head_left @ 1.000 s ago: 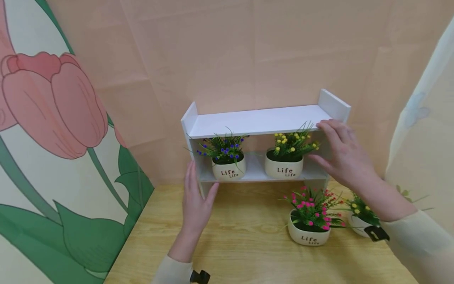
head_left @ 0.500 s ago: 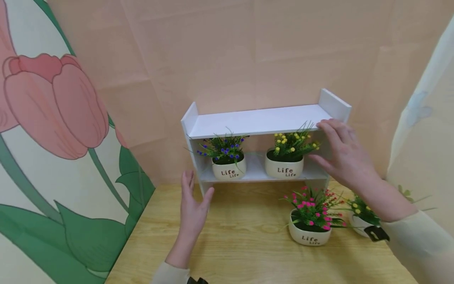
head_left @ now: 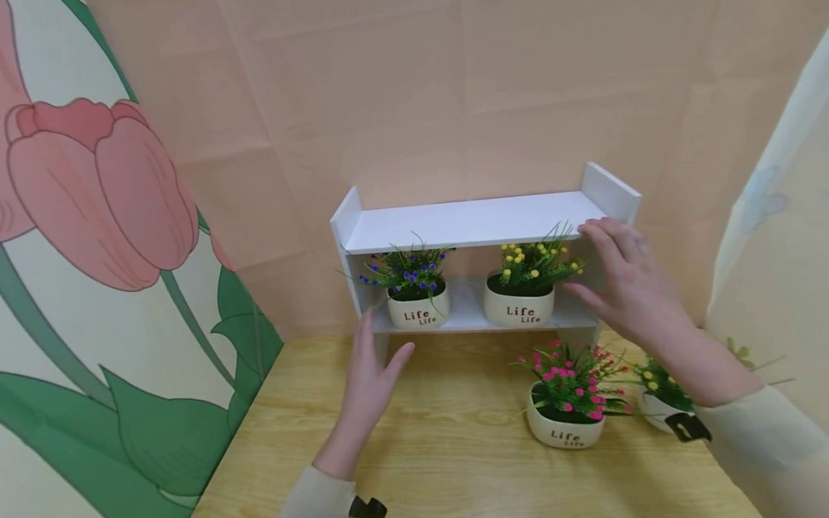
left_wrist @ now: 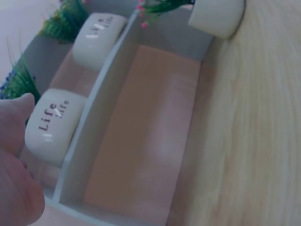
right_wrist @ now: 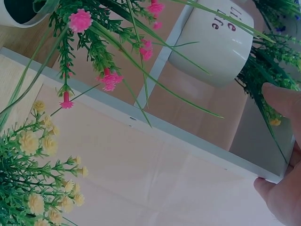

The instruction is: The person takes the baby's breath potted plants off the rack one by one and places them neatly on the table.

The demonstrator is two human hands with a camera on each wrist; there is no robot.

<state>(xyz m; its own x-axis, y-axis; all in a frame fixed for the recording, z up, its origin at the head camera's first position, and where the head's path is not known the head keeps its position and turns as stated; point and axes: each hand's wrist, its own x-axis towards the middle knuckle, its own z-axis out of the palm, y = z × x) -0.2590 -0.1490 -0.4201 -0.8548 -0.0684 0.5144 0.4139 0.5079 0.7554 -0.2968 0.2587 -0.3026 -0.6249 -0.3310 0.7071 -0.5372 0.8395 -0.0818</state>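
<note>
In the head view a white two-tier shelf [head_left: 466, 219] stands against the back wall. My right hand [head_left: 631, 280] grips its upper right corner, fingertips over the top board's front edge and thumb inside the side panel. My left hand [head_left: 369, 388] is near the lower left side panel, fingers straight, thumb spread, nothing held. On the lower board sit a white "Life" pot with blue flowers [head_left: 417, 306] and another with yellow flowers [head_left: 520, 302]. The left wrist view shows my left thumb [left_wrist: 21, 108] overlapping the left pot; the right wrist view shows my right thumb [right_wrist: 282, 99] beside the yellow flowers.
On the wooden table [head_left: 440, 439] a pot with pink flowers [head_left: 565, 424] stands in front of the shelf's right end. Another pot with yellow flowers [head_left: 657, 406] is farther right, partly behind my right forearm. A wall with a tulip picture [head_left: 97, 194] borders the left side.
My left hand dropped away from the shelf's left side, then moved right and slightly up to its present place by the panel. The right hand, shelf and pots look unmoved.
</note>
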